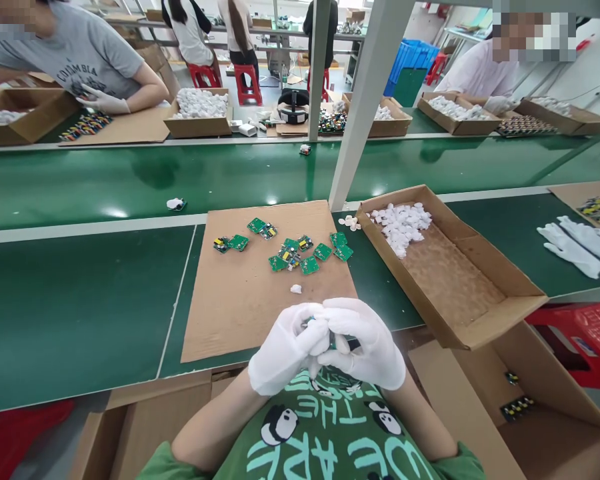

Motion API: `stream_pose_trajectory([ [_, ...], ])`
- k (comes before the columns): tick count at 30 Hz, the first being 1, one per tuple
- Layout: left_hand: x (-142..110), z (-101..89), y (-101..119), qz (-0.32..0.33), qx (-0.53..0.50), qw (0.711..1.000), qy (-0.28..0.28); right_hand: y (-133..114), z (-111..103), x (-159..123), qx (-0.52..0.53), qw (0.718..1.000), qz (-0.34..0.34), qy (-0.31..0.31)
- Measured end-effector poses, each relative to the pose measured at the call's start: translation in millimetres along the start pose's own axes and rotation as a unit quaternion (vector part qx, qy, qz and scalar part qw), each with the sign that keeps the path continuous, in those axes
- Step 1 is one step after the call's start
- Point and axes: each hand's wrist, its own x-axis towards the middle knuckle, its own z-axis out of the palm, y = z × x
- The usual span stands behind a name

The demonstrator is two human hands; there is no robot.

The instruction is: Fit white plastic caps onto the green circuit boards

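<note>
Item (pixel 309 323) btwn L hand (pixel 286 348) & R hand (pixel 367 343) mostly hidden.

From my head, the one view looks forward and down past the cardboard sheet (pixel 240 293), close over its near side, taking in the belt (pixel 220 173) beyond its far edge.

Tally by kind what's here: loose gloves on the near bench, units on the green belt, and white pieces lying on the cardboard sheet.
Loose gloves: 2
Units on the belt: 2
White piece on the sheet: 1
Total: 5
</note>
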Motion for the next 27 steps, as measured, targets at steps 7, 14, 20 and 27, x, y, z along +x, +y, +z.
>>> stream_pose_trajectory([
  [7, -6, 0.9, 13, -0.041, -0.014, 0.996, -0.077, -3, 8, -7, 0.009, 0.999, 0.013, 0.045],
  [14, -9, -1.4, 10, -0.025, -0.018, 0.998, -0.053, -8, 9, -3, -0.031, 0.998, -0.025, 0.054],
  [20, -8, -2.4, 15, -0.01, 0.143, 0.986, -0.083, -11, 2, 4, -0.091, 0.995, -0.024, -0.021],
  [27, -11, 4.4, 33, 0.016, 0.221, 0.973, -0.062, -9, -3, 1, -0.079, 0.994, -0.027, -0.075],
])
